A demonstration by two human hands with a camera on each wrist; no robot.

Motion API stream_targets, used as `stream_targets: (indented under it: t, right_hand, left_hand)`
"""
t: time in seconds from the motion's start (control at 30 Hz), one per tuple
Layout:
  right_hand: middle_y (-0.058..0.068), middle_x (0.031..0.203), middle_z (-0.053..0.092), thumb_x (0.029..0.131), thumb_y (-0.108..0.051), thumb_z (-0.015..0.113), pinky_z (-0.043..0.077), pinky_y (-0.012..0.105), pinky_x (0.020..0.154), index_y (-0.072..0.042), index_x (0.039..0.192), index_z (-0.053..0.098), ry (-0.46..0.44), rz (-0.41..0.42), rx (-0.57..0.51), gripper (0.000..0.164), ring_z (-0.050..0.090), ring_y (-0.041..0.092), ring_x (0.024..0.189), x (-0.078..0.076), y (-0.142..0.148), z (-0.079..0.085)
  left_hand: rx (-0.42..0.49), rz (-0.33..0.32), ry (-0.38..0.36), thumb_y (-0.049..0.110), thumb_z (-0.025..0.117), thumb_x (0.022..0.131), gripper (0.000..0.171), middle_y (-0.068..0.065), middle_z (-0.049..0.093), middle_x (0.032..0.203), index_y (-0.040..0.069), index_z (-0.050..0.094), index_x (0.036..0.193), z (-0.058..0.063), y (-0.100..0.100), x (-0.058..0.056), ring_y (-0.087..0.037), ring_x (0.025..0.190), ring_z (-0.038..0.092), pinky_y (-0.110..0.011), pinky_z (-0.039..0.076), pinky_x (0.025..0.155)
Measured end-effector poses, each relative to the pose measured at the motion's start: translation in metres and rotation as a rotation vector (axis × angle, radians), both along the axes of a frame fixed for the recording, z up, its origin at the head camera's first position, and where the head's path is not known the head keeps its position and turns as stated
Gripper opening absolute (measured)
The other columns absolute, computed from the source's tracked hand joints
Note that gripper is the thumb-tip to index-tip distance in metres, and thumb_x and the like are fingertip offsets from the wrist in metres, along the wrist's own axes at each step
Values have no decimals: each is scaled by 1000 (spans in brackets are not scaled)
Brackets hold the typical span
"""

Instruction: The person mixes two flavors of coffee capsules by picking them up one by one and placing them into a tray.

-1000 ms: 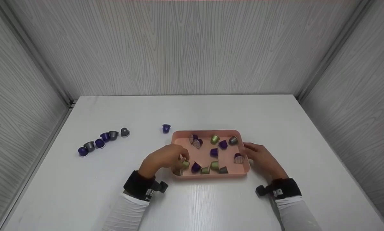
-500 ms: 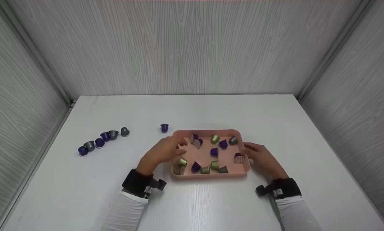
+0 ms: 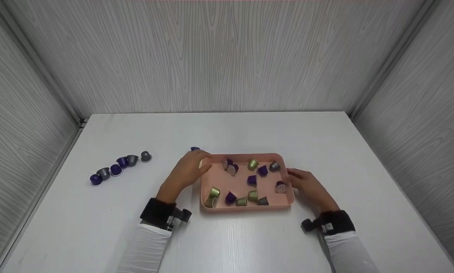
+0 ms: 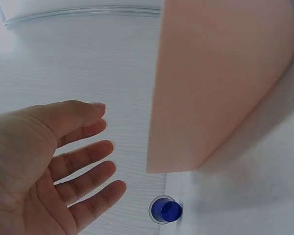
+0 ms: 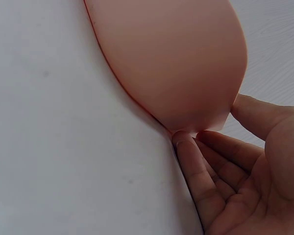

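Note:
A pink tray (image 3: 245, 209) lies on the table holding several coffee capsules: green (image 3: 252, 195), purple (image 3: 230, 197) and grey (image 3: 274, 165). Over its left end, by the far corner, is my left hand (image 3: 187, 170). The left wrist view shows that hand's fingers (image 4: 95, 159) loosely spread, with nothing held and a gap to the tray wall (image 4: 215, 88). Beyond them stands a purple capsule (image 4: 166, 210), mostly hidden by the hand in the head view. At the tray's right end my right hand (image 3: 312, 189) holds the wall, thumb at the rim and fingertips low down.
To the left, several purple and grey capsules form a slanting row (image 3: 116, 170), with a grey capsule (image 3: 146, 156) at its right end. White table (image 3: 242, 242) surrounds the tray. Grey wood-grain panels (image 3: 219, 57) enclose the back and sides.
My left hand has let go of a green capsule at the tray's near left corner. It has moved away and left, toward the purple capsule. The right hand stays at the tray.

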State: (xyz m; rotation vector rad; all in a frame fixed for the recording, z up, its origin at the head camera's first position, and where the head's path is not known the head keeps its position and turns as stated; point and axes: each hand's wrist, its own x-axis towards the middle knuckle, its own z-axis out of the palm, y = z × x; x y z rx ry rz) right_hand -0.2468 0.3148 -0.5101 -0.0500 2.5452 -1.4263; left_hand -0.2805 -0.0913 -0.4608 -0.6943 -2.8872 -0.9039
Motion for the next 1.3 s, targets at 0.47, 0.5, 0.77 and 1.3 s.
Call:
stream_targets:
  t: [0.47,0.5,0.77,1.3]
  right_hand:
    - [-3,137,57,92,-57,58,33,51,110,-28,138,57,25,0,6,55,49,22,127,0,-1,0]
    - [-3,136,57,92,-57,59,34,51,110,-28,137,58,27,0,4,54,50,22,127,0,-1,0]
    - [1,136,57,92,-55,59,34,52,110,-22,139,56,22,5,-14,58,51,24,126,0,-1,1]
    - [0,136,57,90,-58,60,31,53,111,-26,137,58,-16,-16,-27,57,53,25,124,0,0,1]
  left_hand:
    - [-38,159,2,28,61,98,49,-15,39,151,10,49,142,-6,-9,-29,-32,140,33,-47,31,113]
    - [-43,158,5,28,60,99,50,-16,37,152,9,48,144,-7,-10,-31,-33,141,31,-47,30,113]
    - [-71,159,-39,46,45,103,64,-18,15,161,14,27,156,-14,-16,-48,-37,145,17,-53,24,115]
    - [-251,192,-95,55,21,104,69,-26,8,159,14,9,158,-27,-16,-67,-49,143,11,-61,24,112]
